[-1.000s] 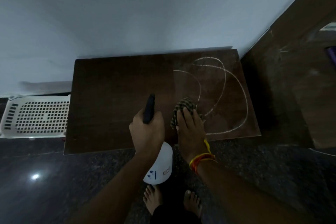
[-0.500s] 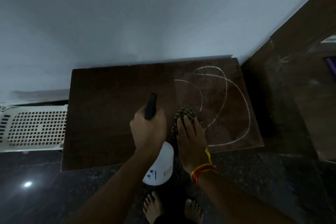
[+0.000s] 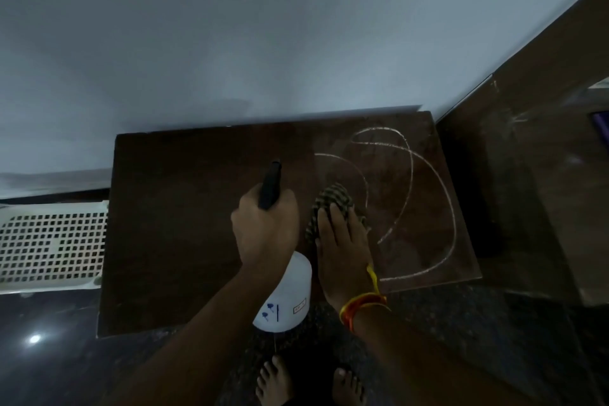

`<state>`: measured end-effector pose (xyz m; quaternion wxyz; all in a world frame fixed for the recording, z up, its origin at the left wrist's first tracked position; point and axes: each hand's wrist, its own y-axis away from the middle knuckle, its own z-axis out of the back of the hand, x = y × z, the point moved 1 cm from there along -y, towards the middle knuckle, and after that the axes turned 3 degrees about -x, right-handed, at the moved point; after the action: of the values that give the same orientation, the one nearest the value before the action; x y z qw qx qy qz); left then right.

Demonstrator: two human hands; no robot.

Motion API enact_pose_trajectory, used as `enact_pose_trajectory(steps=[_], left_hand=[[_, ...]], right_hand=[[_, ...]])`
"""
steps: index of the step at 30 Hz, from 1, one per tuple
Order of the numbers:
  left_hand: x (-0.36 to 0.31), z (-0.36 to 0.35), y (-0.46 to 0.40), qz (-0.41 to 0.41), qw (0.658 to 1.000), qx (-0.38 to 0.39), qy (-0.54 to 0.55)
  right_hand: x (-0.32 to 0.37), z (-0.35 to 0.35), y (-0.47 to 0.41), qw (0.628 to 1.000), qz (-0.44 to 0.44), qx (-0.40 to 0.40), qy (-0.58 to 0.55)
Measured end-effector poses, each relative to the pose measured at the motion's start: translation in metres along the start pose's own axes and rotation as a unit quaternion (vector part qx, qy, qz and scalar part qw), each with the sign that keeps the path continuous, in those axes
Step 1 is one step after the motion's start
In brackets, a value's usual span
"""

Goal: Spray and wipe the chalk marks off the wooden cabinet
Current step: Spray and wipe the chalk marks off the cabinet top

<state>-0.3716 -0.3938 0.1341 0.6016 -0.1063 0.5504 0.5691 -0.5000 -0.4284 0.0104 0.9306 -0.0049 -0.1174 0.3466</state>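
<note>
Right hand [image 3: 342,250], fingers straight, pressed a checked cloth [image 3: 331,199] flat on the wooden cabinet [image 3: 197,224]; left hand [image 3: 263,227] gripped the spray bottle [image 3: 285,293] by its black head. Chalk marks [image 3: 412,194] curved just right of the cloth, the nearest line touching its edge. Risks: a dry stroke would likely smear chalk, and the nozzle, aimed away from the marks, could wet bare wood.

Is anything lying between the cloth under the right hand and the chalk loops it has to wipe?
Nothing visible. The cloth under the right hand sits at the chalk marks' left edge; only bare cabinet top lies between.
</note>
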Motion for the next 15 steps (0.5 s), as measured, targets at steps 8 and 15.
enact_pose_trajectory(steps=[8,15], left_hand=[[-0.011,-0.006,-0.016,-0.002,1.0,0.002,-0.012],[-0.023,-0.003,-0.02,0.012,1.0,0.003,-0.021]], right_hand=[[-0.002,-0.011,-0.087,1.0,-0.002,0.002,0.004],[0.001,-0.004,-0.054,1.0,0.0,0.002,-0.001]])
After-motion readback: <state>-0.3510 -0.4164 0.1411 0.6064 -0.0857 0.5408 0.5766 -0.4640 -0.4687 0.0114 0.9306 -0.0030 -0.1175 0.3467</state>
